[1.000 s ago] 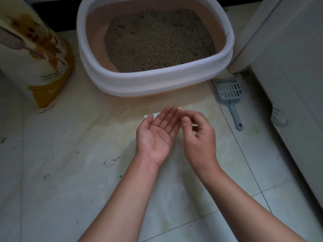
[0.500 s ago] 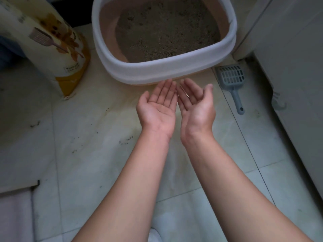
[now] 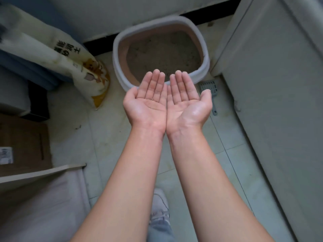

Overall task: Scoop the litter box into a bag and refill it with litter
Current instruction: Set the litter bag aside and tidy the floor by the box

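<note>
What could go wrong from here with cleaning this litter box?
Nothing to scoop into is in view, so clumps from the litter box may have nowhere to go. Both the left hand and right hand are bare and empty; the scoop lies on the floor, easy to step on.

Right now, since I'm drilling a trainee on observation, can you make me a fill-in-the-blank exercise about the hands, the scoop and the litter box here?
1. The left hand and the right hand are side by side, fingers straight, palms facing ____.
2. The scoop lies on the ____, next to the litter box.
3. The litter bag leans on the person's ____ side of the litter box.
Missing words: up; floor; left.
</note>
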A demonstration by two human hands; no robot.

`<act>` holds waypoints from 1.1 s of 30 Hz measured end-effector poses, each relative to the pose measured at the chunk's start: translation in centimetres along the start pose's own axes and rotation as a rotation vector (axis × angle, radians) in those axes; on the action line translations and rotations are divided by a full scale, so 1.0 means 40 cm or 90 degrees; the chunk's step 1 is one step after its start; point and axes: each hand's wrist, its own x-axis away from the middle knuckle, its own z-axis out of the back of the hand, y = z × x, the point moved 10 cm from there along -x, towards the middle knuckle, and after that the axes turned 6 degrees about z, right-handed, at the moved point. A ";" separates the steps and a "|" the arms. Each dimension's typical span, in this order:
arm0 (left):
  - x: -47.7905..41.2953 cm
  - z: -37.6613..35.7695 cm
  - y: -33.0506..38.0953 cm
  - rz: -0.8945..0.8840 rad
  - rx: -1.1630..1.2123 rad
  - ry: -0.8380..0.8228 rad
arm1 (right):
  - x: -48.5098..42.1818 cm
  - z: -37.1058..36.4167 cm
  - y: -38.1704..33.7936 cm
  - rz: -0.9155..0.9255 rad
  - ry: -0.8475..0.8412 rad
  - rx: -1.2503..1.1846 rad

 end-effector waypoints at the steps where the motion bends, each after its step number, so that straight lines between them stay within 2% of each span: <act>1: 0.033 -0.038 0.016 -0.002 -0.001 -0.003 | 0.032 -0.039 -0.018 0.000 -0.002 0.000; 12: 0.423 -0.574 0.157 -0.028 -0.039 -0.037 | 0.379 -0.540 -0.286 -0.004 -0.027 -0.019; 20: 0.807 -0.955 0.233 -0.072 -0.050 -0.103 | 0.704 -0.877 -0.523 0.008 -0.093 -0.019; 27: 1.192 -1.106 0.275 -0.083 -0.031 -0.137 | 1.062 -1.028 -0.668 0.012 -0.141 0.009; 33: 1.443 -1.144 0.336 -0.120 -0.020 -0.159 | 1.307 -1.086 -0.695 -0.003 -0.166 0.022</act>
